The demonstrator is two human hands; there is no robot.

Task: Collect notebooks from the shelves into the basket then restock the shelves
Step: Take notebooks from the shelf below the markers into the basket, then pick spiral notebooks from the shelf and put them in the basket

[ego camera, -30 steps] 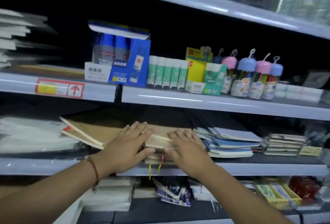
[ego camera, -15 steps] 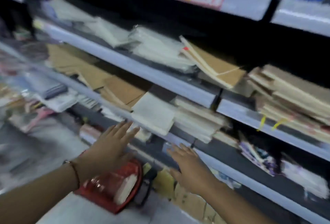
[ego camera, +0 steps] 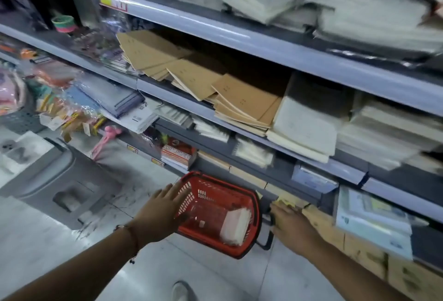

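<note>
A red plastic basket (ego camera: pixel 211 195) stands on the floor at the foot of the shelves, with a white stack of notebooks (ego camera: pixel 236 226) lying in its right end. My left hand (ego camera: pixel 160 212) hovers over the basket's left rim, fingers straight, holding nothing. My right hand (ego camera: pixel 291 225) is stretched out just right of the basket near its black handle (ego camera: pixel 266 243), fingers straight and empty. Brown kraft notebooks (ego camera: pixel 242 99) lie fanned on the middle shelf, with white notebooks (ego camera: pixel 306 128) beside them.
Grey shelf edges (ego camera: pixel 263 44) run diagonally across the view. Wrapped white pads (ego camera: pixel 374 10) fill the upper shelf. A grey plastic stool (ego camera: pixel 60 180) stands on the floor at left. Cardboard boxes (ego camera: pixel 354 250) line the bottom at right. My shoe (ego camera: pixel 181 292) shows below.
My view has dropped from the middle shelf down to the floor. Both hands have left the brown notebook pile and come down, empty, to either side of the red basket.
</note>
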